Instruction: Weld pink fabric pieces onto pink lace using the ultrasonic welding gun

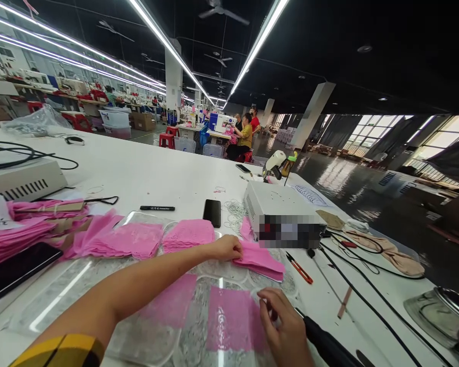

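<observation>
My left hand (228, 248) reaches across the table, its fingers closed at the left edge of a folded pink fabric stack (262, 261). My right hand (286, 329) is curled at the lower right, with thumb and fingertips close together. Something small and pale shows at those fingertips, too small to name. Just left of it lies a flat pink fabric piece (229, 318) on a clear plastic sheet (194, 318). A black-handled tool (327, 339) runs beside my right hand; whether the hand touches it is hidden. More pink stacks (189, 234) lie beyond my left forearm.
A pale control box (286, 201) with black cables (363, 290) stands at the right. Orange-handled thread snips (300, 269), a phone (212, 212) and a black marker (157, 208) lie on the white table (149, 171). A glass jar (439, 318) stands far right. People sit at sewing machines beyond.
</observation>
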`<control>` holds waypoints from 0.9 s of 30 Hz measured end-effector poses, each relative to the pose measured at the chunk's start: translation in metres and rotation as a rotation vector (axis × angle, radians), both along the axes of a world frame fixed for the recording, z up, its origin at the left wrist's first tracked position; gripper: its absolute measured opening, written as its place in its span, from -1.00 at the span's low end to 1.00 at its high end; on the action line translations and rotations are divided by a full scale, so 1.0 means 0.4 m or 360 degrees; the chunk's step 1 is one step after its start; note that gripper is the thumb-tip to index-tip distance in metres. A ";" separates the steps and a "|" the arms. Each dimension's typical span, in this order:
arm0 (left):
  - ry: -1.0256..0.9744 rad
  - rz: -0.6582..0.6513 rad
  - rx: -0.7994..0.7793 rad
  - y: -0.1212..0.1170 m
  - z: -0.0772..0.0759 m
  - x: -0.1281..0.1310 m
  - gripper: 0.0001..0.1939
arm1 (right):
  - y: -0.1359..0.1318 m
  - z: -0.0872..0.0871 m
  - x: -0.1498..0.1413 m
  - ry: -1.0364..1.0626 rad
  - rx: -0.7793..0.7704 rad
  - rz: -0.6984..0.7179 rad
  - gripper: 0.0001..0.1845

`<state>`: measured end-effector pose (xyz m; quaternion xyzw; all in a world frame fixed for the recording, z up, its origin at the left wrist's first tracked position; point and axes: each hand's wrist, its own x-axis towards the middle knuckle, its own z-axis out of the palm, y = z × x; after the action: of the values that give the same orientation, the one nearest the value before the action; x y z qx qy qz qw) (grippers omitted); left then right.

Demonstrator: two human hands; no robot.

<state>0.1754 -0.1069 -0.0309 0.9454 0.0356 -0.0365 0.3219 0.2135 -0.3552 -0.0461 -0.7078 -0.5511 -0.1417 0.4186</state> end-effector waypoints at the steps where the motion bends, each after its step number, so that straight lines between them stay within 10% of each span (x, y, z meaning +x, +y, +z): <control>1: 0.0013 -0.0001 -0.0032 0.004 0.002 0.000 -0.70 | 0.026 0.008 0.005 0.0003 0.0004 -0.0061 -0.81; 8: 0.0051 -0.0025 -0.0206 0.022 0.019 -0.007 -0.69 | 0.145 0.019 0.051 0.0006 -0.0097 -0.0238 -0.77; 27: 0.0035 -0.0071 -0.0317 0.041 0.099 0.009 -0.72 | 0.148 0.004 0.093 -0.0136 -0.0006 -0.0474 -0.76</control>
<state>0.1792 -0.0904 0.0087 0.9088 0.0142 -0.0573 0.4130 0.2506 -0.2959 -0.0445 -0.7758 -0.4578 -0.2312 0.3677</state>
